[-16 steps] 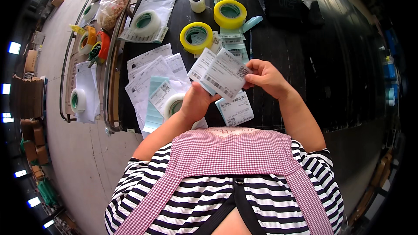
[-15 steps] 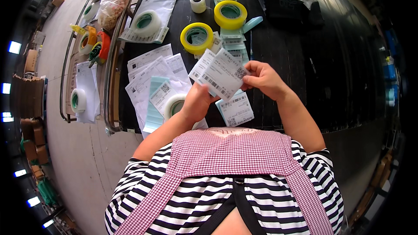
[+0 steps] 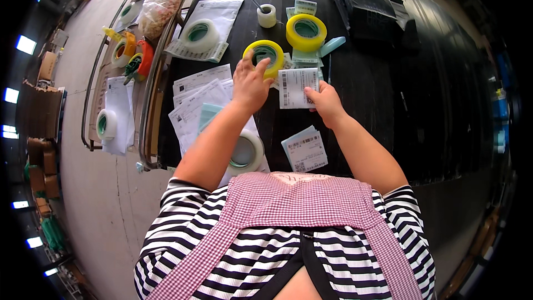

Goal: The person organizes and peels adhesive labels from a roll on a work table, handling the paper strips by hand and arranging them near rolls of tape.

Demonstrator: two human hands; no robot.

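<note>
In my right hand [image 3: 330, 105] is a white printed shipping label [image 3: 294, 89], pinched between thumb and fingers; whether several are stacked there I cannot tell. My left hand [image 3: 251, 84] reaches over the nearer yellow tape roll [image 3: 274, 51], its fingers spread across the roll's near left rim and core. A second yellow tape roll [image 3: 306, 44] lies just beyond, on strips of pale green labels [image 3: 306, 59]. Near the table's front edge rests a small pile of white and light-blue labels [image 3: 306, 153]. Under my left forearm, a clear tape roll [image 3: 257, 153] partly covers printed sheets [image 3: 189, 119].
Another clear tape roll [image 3: 210, 40] sits on a white plastic mailer [image 3: 225, 11] at the back left. A small white roll [image 3: 267, 18] holds a pen. Black plastic bags [image 3: 372, 8] lie at the far right. A metal-railed cart [image 3: 149, 94] stands left, carrying tape dispensers [image 3: 123, 50].
My left hand has let go of the labels and moved up to the nearer yellow tape roll. My right hand keeps the label, now turned more upright. The view has shifted slightly.
</note>
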